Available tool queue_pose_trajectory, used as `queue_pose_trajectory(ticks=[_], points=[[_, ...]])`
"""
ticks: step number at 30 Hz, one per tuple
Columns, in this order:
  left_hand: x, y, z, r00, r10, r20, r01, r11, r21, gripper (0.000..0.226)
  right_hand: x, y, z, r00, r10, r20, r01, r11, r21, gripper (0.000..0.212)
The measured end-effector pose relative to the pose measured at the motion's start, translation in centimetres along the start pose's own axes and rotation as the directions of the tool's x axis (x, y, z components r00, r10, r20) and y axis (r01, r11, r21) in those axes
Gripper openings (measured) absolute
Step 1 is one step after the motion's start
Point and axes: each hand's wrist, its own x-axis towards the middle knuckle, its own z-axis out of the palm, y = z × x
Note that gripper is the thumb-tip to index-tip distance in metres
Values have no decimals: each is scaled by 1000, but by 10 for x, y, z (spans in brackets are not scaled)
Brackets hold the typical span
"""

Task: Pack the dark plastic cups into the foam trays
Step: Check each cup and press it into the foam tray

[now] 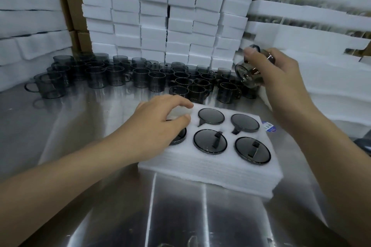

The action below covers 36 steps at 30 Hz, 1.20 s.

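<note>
Left hand (158, 126) rests, fingers loosely bent, on the tray (210, 168) at its 10 o'clock corner, probably steadying it. Right hand (281, 78) grips a tilted cup (249, 74) at 2 o'clock beyond the tray, presumably for inverting.

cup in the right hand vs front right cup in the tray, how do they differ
The held cup is in the air, tilted; the tray cup sits sunk in the foam tray, level. The right hand grips the held cup; nothing touches the tray cup. Both are dark and see-through.
</note>
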Motion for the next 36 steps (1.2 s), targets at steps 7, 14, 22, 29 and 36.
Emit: queue_pose_trajectory(ticks=[7, 14, 22, 29, 36], points=[[3, 0, -1, 986, -162, 50, 168, 971, -170, 60, -6, 0, 10, 984, -33, 176, 52, 993, -103, 15], [3, 3, -15, 993, -113, 34, 118, 948, -296, 62, -15, -19, 8, 896, -89, 435, 176, 970, -165, 7], [-4, 11, 1, 992, -23, 121, 65, 932, -358, 46, -21, -30, 3, 772, -31, 635, 250, 933, -259, 5], [3, 13, -5, 984, -137, 111, 173, 865, -472, 40, -28, -28, 16, 745, -10, 667, 283, 910, -303, 15], [-1, 10, 0, 989, -52, 140, 111, 885, -453, 26, -30, -30, 15, 697, 25, 716, 279, 911, -303, 13]])
